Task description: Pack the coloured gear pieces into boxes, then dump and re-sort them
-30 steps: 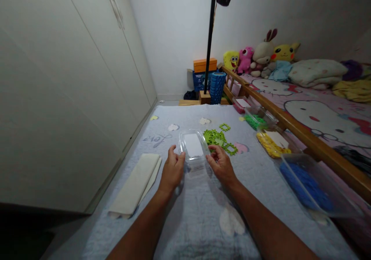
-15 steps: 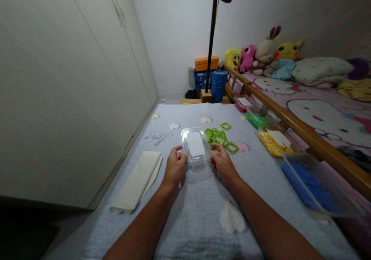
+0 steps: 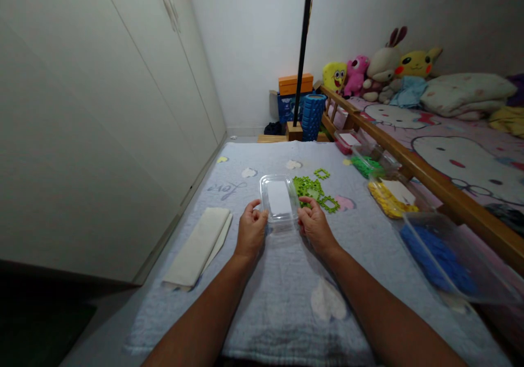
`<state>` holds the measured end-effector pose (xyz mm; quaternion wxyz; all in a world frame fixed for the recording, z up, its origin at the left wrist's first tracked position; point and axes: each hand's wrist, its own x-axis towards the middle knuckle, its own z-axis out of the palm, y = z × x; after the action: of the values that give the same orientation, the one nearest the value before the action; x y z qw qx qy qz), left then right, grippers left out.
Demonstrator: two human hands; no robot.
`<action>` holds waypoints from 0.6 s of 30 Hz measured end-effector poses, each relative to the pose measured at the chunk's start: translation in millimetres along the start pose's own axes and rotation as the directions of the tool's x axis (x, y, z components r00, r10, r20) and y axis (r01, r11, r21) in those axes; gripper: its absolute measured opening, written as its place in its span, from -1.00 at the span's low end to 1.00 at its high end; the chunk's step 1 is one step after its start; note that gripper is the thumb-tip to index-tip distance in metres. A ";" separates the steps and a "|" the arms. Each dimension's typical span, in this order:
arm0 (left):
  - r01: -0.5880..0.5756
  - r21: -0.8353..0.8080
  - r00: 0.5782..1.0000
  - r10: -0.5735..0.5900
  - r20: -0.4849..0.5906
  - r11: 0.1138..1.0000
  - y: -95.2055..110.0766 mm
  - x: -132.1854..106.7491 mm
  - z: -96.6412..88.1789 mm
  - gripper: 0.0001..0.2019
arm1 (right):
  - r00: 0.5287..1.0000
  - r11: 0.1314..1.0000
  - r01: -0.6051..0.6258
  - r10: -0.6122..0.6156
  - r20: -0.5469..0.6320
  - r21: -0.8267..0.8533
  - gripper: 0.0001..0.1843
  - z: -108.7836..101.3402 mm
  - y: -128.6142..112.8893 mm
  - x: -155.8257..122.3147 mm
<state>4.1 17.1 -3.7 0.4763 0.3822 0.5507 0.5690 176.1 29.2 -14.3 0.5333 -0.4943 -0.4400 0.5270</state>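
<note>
Clear plastic box (image 3: 281, 218), white-labelled

Fingers of the left hand (image 3: 251, 231) and right hand (image 3: 317, 229) curl partly from view beside a clear box (image 3: 280, 199); the right conceals some green pieces (image 3: 308, 185). Forearms (image 3: 208, 308) leave the near edge. Cropped at right: a purple bundle (image 3: 518, 89). Blue pieces (image 3: 438, 258) blur together. Lettering on the far blue box (image 3: 285, 110) is illegibly small.

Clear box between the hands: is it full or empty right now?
Apparently empty: nothing coloured shows through the clear box, though the white label hides part. The green pieces lie outside it.
</note>
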 end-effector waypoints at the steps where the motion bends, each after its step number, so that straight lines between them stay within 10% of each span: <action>1: 0.011 -0.010 1.000 -0.011 -0.001 1.000 0.1 -1.0 0.7 -0.46 | 1.000 1.000 -0.003 0.003 -0.002 0.004 -0.49 -0.1 0.2 0.0; 18: 0.324 -0.288 0.935 -0.352 -0.048 0.901 25.0 13.6 -1.8 -0.77 | 0.996 0.997 0.061 -0.057 0.075 -0.050 -0.45 4.7 7.3 -4.1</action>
<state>-4.1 31.3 19.6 0.5886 0.1823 0.5469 0.5668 170.3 25.1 -20.7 0.5189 -0.4751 -0.4875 0.5170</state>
